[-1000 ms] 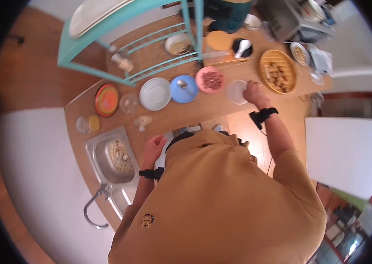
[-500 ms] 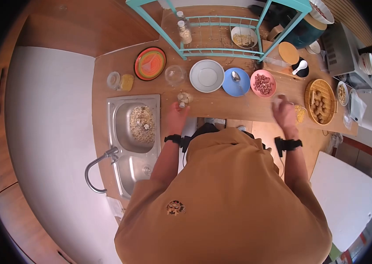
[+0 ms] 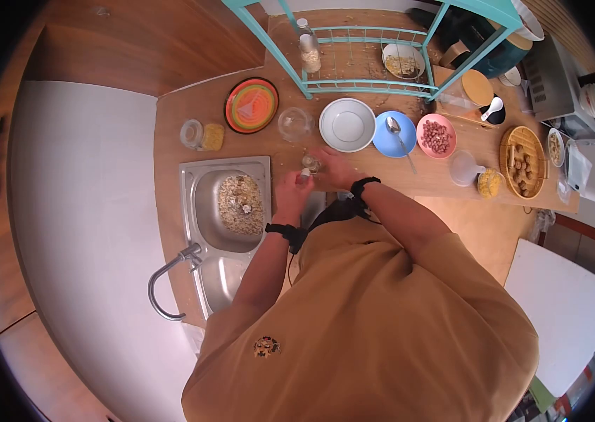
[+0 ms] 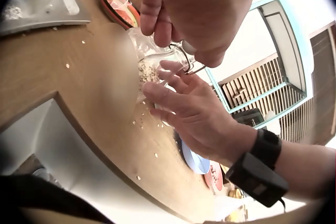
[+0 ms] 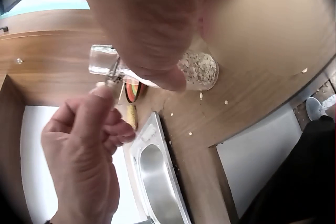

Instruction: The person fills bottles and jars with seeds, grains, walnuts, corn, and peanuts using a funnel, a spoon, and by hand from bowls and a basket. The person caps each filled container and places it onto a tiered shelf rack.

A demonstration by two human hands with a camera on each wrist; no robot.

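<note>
A wooden counter (image 3: 396,180) and white wall (image 3: 100,211) border the sink (image 3: 221,278). Beside it, the right hand (image 4: 202,119) newly grips a jar (image 5: 198,71); the left hand (image 5: 84,150) pinches its clasp (image 5: 114,70).

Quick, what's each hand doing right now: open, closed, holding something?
Left hand: closed, pinching at the wire clasp.
Right hand: closed around the glass bottle.

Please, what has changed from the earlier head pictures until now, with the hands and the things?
The right hand left the area of the translucent round item, moved leftward, and now holds the glass jar. The left hand moved forward from the counter edge and now pinches at the jar's wire clasp. The blue plate and pink bowl kept their places.
</note>
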